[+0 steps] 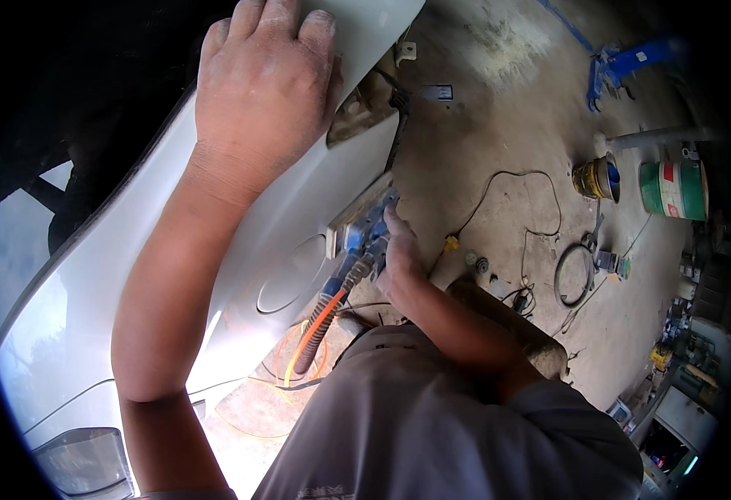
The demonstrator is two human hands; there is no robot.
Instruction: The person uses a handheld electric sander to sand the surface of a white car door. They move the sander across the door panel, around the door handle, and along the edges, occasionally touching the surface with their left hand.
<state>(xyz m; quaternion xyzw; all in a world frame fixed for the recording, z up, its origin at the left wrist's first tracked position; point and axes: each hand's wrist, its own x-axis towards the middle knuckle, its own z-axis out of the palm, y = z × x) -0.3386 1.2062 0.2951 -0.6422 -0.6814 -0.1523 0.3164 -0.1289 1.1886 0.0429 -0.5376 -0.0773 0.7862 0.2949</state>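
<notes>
My left hand (261,100) leans on the upper part of a white car's body panel (278,196), with dust on its fingers. It holds nothing, and its fingers lie over the panel near the top of the picture. My right hand (400,254) grips a blue sander (355,237) with a long flat pad. The pad's face is turned to the side of the panel; whether it touches is hard to tell. A ribbed grey hose (322,327) and an orange air line hang down from the sander. Left of the sander is a round-cornered fuel flap (290,275).
Dark car glass lies at the far left, a tail lamp (82,462) below it. On the concrete floor to the right are a cable (499,173), a yellow bucket (596,179), a green drum (674,190), a black ring (574,275) and a blue metal stand (632,62). Cluttered shelves line the right edge.
</notes>
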